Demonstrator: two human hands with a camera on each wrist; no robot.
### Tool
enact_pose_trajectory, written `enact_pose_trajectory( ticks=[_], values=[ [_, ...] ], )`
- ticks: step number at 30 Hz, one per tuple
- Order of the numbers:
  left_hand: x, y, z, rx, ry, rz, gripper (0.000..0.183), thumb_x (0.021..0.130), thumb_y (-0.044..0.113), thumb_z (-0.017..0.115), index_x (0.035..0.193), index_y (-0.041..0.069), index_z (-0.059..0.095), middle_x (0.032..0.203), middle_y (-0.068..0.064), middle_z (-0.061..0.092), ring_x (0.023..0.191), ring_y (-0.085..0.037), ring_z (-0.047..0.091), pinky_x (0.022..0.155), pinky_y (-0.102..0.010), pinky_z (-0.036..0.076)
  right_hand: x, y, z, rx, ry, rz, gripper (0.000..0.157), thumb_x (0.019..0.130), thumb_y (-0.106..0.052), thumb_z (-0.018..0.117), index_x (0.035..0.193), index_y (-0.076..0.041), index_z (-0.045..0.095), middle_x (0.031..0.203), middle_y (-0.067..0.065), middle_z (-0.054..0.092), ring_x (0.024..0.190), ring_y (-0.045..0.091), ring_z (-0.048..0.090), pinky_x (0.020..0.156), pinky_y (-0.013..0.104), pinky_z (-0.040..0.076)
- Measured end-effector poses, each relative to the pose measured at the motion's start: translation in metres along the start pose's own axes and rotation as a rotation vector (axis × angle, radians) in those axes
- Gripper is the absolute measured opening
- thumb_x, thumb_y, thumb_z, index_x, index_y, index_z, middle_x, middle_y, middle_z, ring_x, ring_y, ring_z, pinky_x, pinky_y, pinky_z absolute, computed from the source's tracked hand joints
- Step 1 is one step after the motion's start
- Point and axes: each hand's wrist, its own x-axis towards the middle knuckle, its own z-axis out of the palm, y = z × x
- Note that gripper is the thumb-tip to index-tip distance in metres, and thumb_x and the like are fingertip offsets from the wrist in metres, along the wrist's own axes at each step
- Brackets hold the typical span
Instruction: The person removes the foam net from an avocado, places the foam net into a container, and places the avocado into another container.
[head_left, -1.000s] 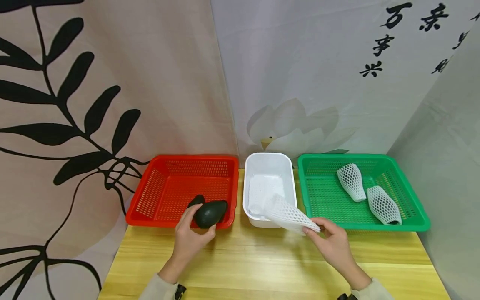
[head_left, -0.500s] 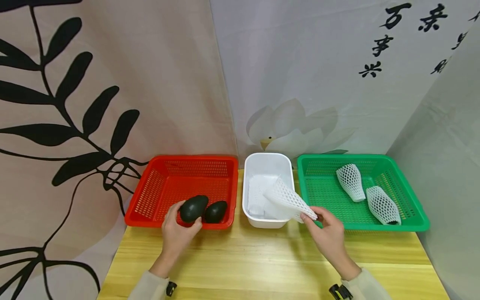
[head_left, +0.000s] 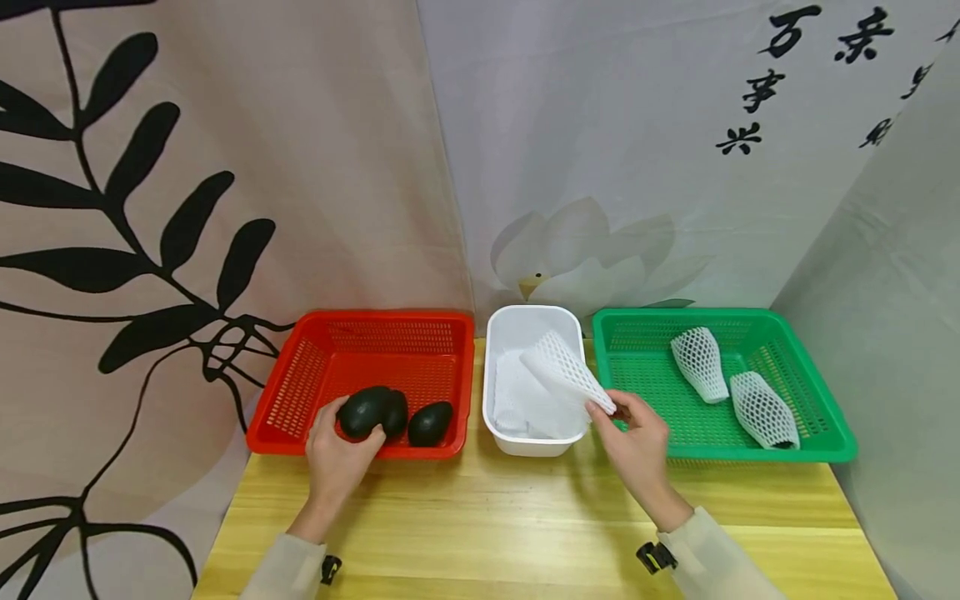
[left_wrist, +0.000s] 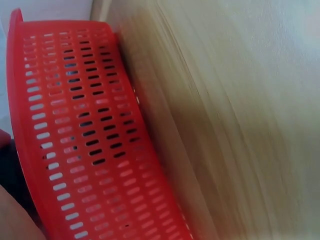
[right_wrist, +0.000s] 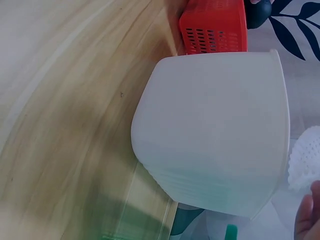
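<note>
In the head view my left hand (head_left: 336,454) grips a dark green avocado (head_left: 363,412) between thumb and fingers, at the front of the red basket (head_left: 442,329). A second avocado (head_left: 396,412) shows partly behind the held one, and a third avocado (head_left: 431,424) lies to its right. My right hand (head_left: 633,442) pinches the end of a white foam net sleeve (head_left: 562,371), its other end slanting up over the white bin (head_left: 528,447). At the right edge of the right wrist view, fingers (right_wrist: 306,212) appear below the foam net sleeve (right_wrist: 306,157).
More white foam netting (head_left: 517,408) lies inside the white bin. To the right, a green basket (head_left: 637,392) contains two net-wrapped items, one at the back (head_left: 701,364) and one nearer (head_left: 765,410). All three containers stand along the wooden table's (head_left: 495,517) back, before a cloth backdrop.
My left hand has moved left with the avocado, uncovering the others in the red basket. My right hand has shifted left and up, carrying the foam net sleeve further over the white bin.
</note>
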Motion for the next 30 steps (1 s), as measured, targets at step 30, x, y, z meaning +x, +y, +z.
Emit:
enact_pose_trajectory(
  ticks=[30],
  values=[
    [0.025,-0.013,-0.009,0.207,-0.143,-0.214,0.057,0.080,0.014,0.084,0.128,-0.004,0.060,0.122,-0.023,0.061,0.111,-0.042,0.059,0.094,-0.061,0.050,0.017,0.050,0.035,-0.261,0.003,0.100,0.021,0.081,-0.001,0.088,0.096,0.003,0.073,0.084,0.012,0.073,0.071,0.025,0.066,0.067,0.021,0.049]
  ],
)
